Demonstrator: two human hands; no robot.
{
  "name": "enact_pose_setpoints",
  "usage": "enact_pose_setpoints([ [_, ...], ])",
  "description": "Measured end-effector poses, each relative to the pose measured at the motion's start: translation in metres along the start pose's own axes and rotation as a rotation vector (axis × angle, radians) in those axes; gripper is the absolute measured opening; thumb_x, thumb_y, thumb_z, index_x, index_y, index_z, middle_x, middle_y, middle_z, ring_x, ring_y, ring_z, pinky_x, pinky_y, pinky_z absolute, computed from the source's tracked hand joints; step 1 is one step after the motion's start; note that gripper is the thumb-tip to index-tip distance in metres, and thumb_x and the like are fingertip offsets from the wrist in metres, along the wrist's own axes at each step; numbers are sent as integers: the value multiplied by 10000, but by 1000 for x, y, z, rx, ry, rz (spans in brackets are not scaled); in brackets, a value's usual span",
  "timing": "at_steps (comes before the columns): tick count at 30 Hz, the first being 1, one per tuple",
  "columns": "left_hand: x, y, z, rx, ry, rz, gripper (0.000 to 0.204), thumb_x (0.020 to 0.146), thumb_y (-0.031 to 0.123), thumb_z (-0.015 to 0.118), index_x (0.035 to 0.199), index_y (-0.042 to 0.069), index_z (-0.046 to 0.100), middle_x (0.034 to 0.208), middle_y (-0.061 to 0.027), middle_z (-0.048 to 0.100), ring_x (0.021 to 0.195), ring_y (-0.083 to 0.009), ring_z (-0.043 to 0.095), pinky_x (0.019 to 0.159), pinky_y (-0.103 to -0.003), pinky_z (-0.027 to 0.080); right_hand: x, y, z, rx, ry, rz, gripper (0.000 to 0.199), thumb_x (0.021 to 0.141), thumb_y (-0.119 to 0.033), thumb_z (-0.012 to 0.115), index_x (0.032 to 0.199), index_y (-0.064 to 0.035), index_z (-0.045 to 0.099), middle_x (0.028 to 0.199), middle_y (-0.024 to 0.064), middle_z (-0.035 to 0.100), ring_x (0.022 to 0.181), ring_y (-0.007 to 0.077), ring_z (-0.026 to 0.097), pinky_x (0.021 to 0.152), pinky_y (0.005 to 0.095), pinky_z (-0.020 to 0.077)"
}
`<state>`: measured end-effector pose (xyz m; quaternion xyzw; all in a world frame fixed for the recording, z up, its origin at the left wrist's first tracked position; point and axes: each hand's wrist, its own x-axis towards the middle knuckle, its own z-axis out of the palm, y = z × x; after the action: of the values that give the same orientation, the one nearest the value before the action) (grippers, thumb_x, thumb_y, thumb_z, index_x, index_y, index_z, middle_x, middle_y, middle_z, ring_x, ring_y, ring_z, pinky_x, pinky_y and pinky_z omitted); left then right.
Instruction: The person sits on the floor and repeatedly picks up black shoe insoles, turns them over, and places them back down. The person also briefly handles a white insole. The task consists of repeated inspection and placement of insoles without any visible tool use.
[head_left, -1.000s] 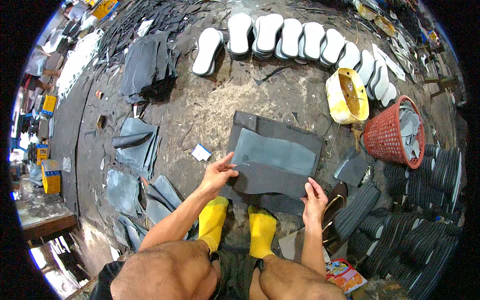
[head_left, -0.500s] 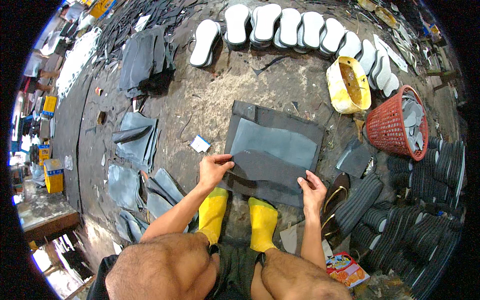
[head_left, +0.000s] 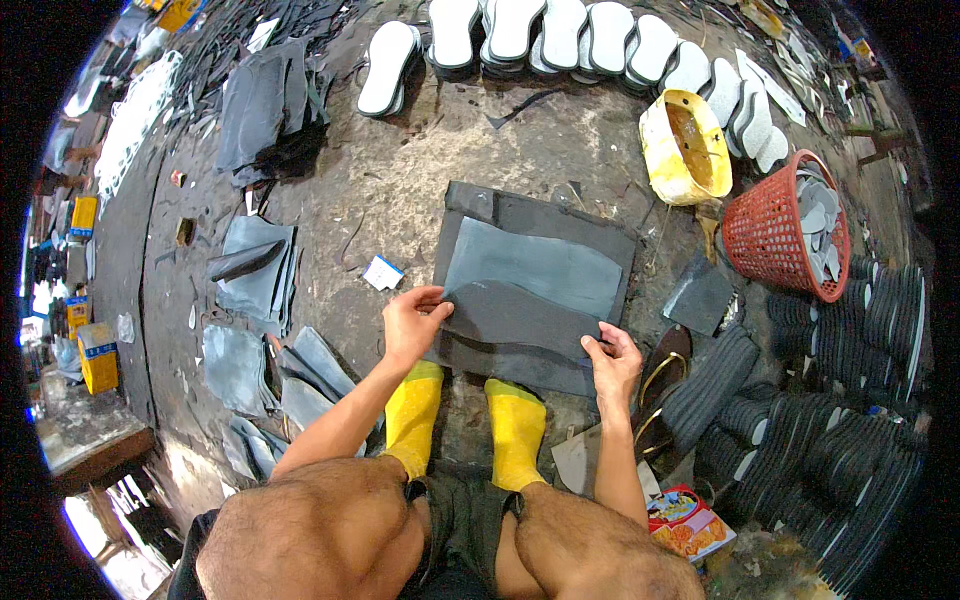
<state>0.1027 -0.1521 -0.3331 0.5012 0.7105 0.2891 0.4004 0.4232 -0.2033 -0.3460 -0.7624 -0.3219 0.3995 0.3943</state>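
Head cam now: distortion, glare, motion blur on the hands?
Head view: round fisheye image, black corners; head view: bright gap at lower left blown out, white soles nearly so; head view: left hand, right hand and dark sheet fairly sharp, no obvious motion blur.

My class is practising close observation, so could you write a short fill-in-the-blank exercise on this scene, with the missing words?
1. The left hand is at the left end of the dark wavy-edged sheet, the right hand at its ____ end.
2. Both socks are ____.
3. The perforated basket is ____.
4. White-topped sole-shaped pieces line the picture's ____ edge.

Missing words: right; yellow; red; top.
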Motion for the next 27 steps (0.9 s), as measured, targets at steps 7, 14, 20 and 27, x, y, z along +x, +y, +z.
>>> enact_pose_setpoints([
  [7, 3, 53, 53, 483, -466, 975, 401, 759, 210, 796, 1132, 118, 682, 1375, -109, 558, 1175, -322, 543, 968, -459, 484, -9, -24, 4, -185, 4, -44, 377, 790, -111, 844, 1138, -24, 728, 1089, 117, 689, 893, 173, 665, 755, 285, 556],
  [14, 25, 80, 55, 563, -648, 947, 533, 679, 247, 844, 1160, 124, 649, 1390, -97, 557, 1186, -323, 532, 984, -463, 475, -45, -58, 0, -78, 313, 110, 658, 832, -342, 857, 1355, -50, 585, 1263, 90, 570, 1051, 188, 588, 873, 342, 496],
  [20, -2, 110, 19, 79, -365, 757, 770, 744, 271, 862, 1424, 141, 526, 1447, -128, 525, 1224, -323, 531, 1018, -459, 472, -30, -147, 6, 408, -84, -64, 420, 872, -114, 794, 1247, 8, 647, 1094, 79, 719, 951, 154, 675, 818, 305, 547],
  [27, -40, 166, -39, -1336, -694, -455, 468, 982, 491, 623, 1273, 125, 613, 1126, -20, 708, 1174, -233, 624, 1033, -451, 490, -60, -237, 11, -634, -108, -1313, 313, 782, -141, 674, 1084, -156, 759, 1144, 27, 703, 1082, 227, 653, 927, 408, 497],
])
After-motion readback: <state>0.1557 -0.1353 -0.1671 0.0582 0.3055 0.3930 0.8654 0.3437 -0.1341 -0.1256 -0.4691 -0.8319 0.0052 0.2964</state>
